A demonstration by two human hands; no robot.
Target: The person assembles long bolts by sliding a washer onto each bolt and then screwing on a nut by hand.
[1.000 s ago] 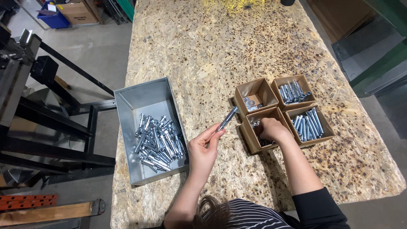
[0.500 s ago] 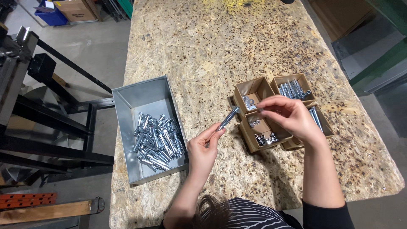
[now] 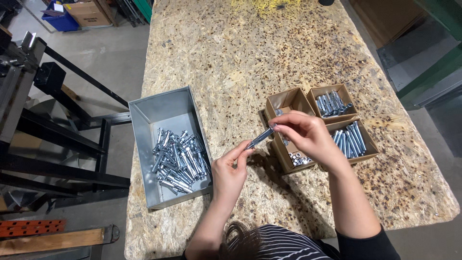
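My left hand [image 3: 230,169] pinches the lower end of a silver bolt [image 3: 260,137], which tilts up to the right. The fingertips of my right hand [image 3: 305,136] meet the bolt's upper tip and pinch something small there; I cannot tell what. Both hands hover over the board-topped table [image 3: 250,62], just left of four small brown cardboard boxes. The near-left box [image 3: 294,157] holds small nuts and is partly hidden by my right hand.
A grey metal bin [image 3: 168,144] with several silver bolts sits at the table's left edge. The far-left cardboard box [image 3: 288,102] looks almost empty; the far-right box [image 3: 331,100] and near-right box [image 3: 353,139] hold bolts. Black metal frames [image 3: 53,130] stand left of the table.
My right hand lifted out of the near-left box and came to the bolt's upper tip. My left hand kept hold of the bolt, almost in place.
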